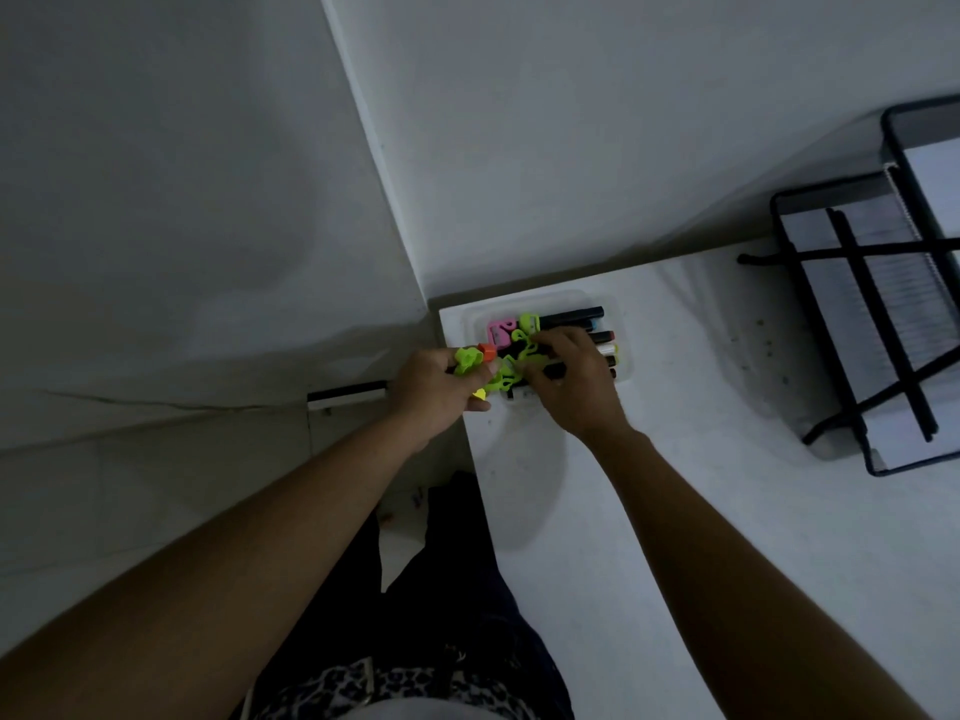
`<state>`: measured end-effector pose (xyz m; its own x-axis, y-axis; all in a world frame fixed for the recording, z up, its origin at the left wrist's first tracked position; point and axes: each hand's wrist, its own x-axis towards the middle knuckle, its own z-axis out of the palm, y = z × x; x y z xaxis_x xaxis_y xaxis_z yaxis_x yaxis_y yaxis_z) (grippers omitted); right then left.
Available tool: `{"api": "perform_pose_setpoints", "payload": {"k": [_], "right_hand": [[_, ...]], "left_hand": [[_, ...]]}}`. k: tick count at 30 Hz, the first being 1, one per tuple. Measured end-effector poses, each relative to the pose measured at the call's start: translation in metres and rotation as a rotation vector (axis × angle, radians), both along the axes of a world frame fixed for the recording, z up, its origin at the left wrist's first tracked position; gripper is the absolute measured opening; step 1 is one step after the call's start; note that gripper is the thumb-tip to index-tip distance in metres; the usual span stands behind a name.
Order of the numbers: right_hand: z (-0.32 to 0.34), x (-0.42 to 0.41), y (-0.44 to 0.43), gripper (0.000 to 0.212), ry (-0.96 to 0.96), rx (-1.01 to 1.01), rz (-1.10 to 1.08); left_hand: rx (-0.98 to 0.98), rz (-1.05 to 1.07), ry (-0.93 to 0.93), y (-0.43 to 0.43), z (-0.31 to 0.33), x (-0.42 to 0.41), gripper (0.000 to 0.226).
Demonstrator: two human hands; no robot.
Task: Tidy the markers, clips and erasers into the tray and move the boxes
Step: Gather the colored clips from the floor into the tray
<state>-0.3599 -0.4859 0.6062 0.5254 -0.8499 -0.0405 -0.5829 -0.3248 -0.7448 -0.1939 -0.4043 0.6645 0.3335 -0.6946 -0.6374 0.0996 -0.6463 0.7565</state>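
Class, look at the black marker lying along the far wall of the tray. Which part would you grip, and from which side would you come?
Probably its bare right half, pinched across the barrel from above. The black marker lies flat. A green clip covers its left end, and the far wall of the tray sits close behind it, so a sideways reach looks blocked.

No legible text, labels or numbers anywhere.
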Motion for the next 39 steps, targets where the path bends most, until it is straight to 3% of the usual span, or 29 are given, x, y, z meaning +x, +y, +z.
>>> {"api": "perform_pose_setpoints", "payload": {"k": [7,10,13,19,28,33,39], "right_hand": [[0.002,-0.007,-0.005,0.045,0.026,0.002,0.039],[0.005,-0.008,-0.004,0.033,0.036,0.014,0.036],[0.01,-0.007,-0.004,0.015,-0.023,0.117,-0.119],[0.014,0.003,0.0,0.016,-0.148,0.268,-0.353],[0.004,0.004,-0.001,0.015,0.015,-0.004,-0.164],[0.004,-0.005,0.004,0.055,0.114,0.004,0.087],[0.004,0.005,0.003,0.051,0.107,0.03,0.017]], "left_hand": [[-0.005,0.011,0.008,0.001,-0.001,0.001,0.007],[0.001,0.0,-0.002,0.001,-0.001,0.001,0.013],[-0.005,0.004,0.001,0.001,0.001,0.0,0.019],[0.024,-0.002,0.008,-0.001,-0.002,0.0,0.023],[0.016,-0.007,-0.005,0.002,-0.004,0.001,0.016],[0.014,0.019,-0.013,0.005,-0.002,0.003,0.029],[0.011,0.029,-0.02,0.007,-0.003,0.002,0.028]]}}
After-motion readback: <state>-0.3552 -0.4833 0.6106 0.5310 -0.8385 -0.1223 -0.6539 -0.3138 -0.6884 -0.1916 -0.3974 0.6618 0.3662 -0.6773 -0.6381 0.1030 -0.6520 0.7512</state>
